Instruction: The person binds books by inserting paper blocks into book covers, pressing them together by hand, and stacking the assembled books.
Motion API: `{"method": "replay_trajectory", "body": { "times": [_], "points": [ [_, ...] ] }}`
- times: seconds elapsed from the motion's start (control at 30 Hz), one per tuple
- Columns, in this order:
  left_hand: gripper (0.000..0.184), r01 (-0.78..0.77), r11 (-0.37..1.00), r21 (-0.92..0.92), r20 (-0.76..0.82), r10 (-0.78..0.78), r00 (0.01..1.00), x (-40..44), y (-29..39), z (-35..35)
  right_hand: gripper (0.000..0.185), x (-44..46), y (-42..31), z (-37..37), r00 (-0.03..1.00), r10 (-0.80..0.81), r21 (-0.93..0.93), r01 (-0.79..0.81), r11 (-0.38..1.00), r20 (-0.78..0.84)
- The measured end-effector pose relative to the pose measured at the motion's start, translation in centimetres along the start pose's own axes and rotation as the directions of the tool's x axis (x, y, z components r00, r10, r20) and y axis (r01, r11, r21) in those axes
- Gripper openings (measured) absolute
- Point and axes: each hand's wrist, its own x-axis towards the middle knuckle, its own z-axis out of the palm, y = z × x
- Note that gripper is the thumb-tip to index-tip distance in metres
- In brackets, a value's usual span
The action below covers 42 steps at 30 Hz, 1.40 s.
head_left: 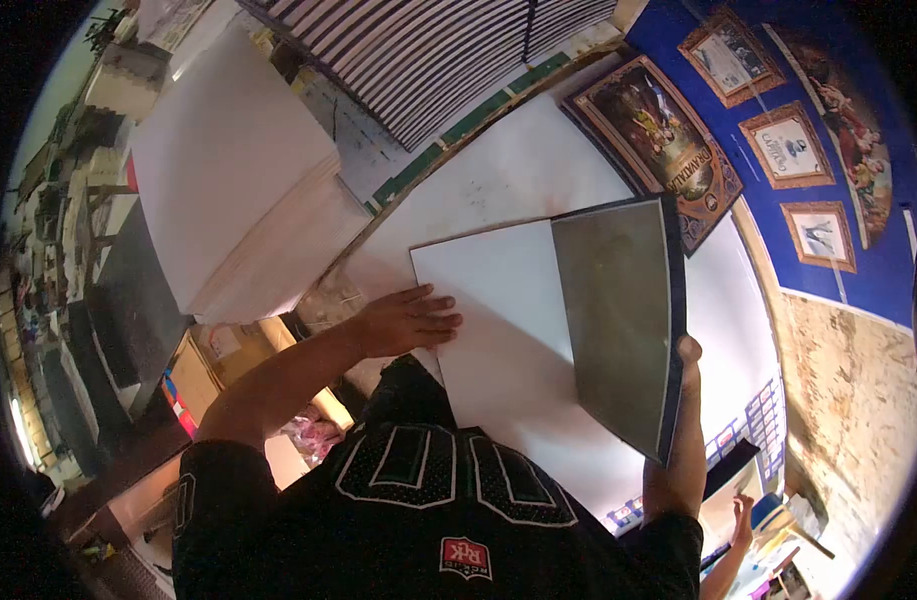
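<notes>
A large hardcover book lies open in front of me on a white worktop (488, 190). Its white page (488, 290) is on the left, and its grey-green inner cover (618, 310) with a dark blue edge is tilted up on the right. My left hand (408, 322) rests flat on the page's left edge, fingers slightly apart, holding nothing. At the cover's outer edge, my right hand (688, 375) grips it from behind; one digit's tip shows and the other fingers are hidden by the cover.
A thick stack of white sheets (238, 170) stands at the left. An ornate printed cover (663, 140) lies beyond the book. Framed pictures (783, 145) hang on the blue wall, below a striped rack (448, 50). Another person's hand (743, 520) shows at lower right.
</notes>
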Motion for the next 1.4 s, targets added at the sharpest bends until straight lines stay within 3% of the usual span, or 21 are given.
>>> {"method": "replay_trajectory", "body": {
  "times": [0.07, 0.17, 0.23, 0.27, 0.33, 0.37, 0.4, 0.43, 0.5, 0.57, 0.7, 0.8, 0.87, 0.9, 0.97, 1.23, 1.4],
  "points": [
    [0.034, -0.005, 0.998, -0.058, -0.046, 0.002, 0.999, 0.0, -0.2, 0.2, 0.106, -0.4, 0.0, 1.8, 0.999, -0.028, -0.027, 0.028, 0.999, -0.015],
    [0.034, 0.001, 0.992, -0.126, -0.112, -0.015, 0.994, -0.3, -0.3, 0.3, 0.107, -0.2, 0.7, 6.5, 0.994, -0.05, -0.186, 0.069, 0.98, 0.1],
    [0.035, 0.009, 0.99, -0.139, -0.146, -0.03, 0.989, -0.8, -0.3, 1.2, 0.109, 0.3, 1.5, 12.2, 0.981, -0.076, -0.56, 0.166, 0.812, 0.18],
    [0.038, 0.03, 0.991, -0.13, -0.227, -0.059, 0.972, -1.1, -0.1, 2.3, 0.109, 0.7, 2.6, 14.2, 0.98, -0.07, -0.571, 0.167, 0.804, 0.188],
    [0.042, 0.055, 0.99, -0.127, -0.32, -0.094, 0.943, -1.8, 0.6, 2.8, 0.109, 1.8, 5.8, 17.4, 0.984, -0.137, -0.922, 0.154, 0.356, 0.111],
    [0.046, 0.184, 0.961, -0.206, -0.37, -0.25, 0.895, -2.1, 1.3, 2.7, 0.109, 2.3, 7.3, 18.9, 0.984, -0.132, -0.928, 0.156, 0.338, 0.117],
    [0.05, 0.297, 0.909, -0.293, -0.405, -0.4, 0.823, -2.4, 1.8, 2.5, 0.106, 2.8, 8.7, 20.3, 0.982, -0.181, -0.984, 0.09, 0.154, 0.062],
    [0.05, 0.302, 0.904, -0.303, -0.414, -0.411, 0.812, -2.6, 2.3, 2.0, 0.103, 3.3, 10.0, 21.4, 0.972, -0.236, -0.999, 0.01, -0.032, 0.018],
    [0.059, 0.588, 0.678, -0.441, -0.301, -0.729, 0.615, -2.7, 3.6, 1.4, 0.1, 4.1, 11.8, 22.5, 0.97, -0.241, -0.996, -0.06, -0.064, -0.043],
    [0.062, 0.603, 0.68, -0.418, -0.336, -0.732, 0.593, -2.4, 3.4, 1.6, 0.1, 4.7, 13.5, 22.5, 0.943, -0.329, -0.979, -0.111, -0.173, -0.048],
    [0.069, 0.587, 0.696, -0.414, -0.347, -0.716, 0.605, -2.9, 3.4, 1.3, 0.096, 5.5, 14.4, 24.3, 0.937, -0.326, -0.953, -0.203, -0.225, -0.123],
    [0.073, 0.578, 0.708, -0.407, -0.372, -0.706, 0.603, -2.9, 3.4, 2.1, 0.093, 5.9, 15.9, 22.2, 0.92, -0.388, -0.944, -0.173, -0.281, -0.053],
    [0.075, 0.565, 0.706, -0.427, -0.341, -0.705, 0.622, -2.9, 3.1, 2.3, 0.092, 6.3, 16.6, 20.6, 0.866, -0.48, -0.942, -0.037, -0.334, 0.136],
    [0.077, 0.559, 0.7, -0.444, -0.308, -0.706, 0.638, -3.0, 3.2, 2.2, 0.092, 6.0, 16.3, 21.1, 0.867, -0.482, -0.941, -0.044, -0.336, 0.131],
    [0.079, 0.554, 0.702, -0.449, -0.298, -0.701, 0.647, -3.2, 3.1, 2.1, 0.095, 5.9, 15.9, 22.5, 0.907, -0.415, -0.96, -0.171, -0.221, -0.066],
    [0.081, 0.562, 0.734, -0.38, -0.234, -0.664, 0.71, -3.4, 2.9, 1.8, 0.096, 6.1, 16.8, 22.3, 0.898, -0.434, -0.938, -0.211, -0.274, -0.075],
    [0.076, 0.508, 0.741, -0.439, -0.312, -0.656, 0.687, -3.7, 2.5, 1.1, 0.089, 5.7, 15.9, 23.4, 0.907, -0.412, -0.937, -0.217, -0.275, -0.09]
  ]
}}
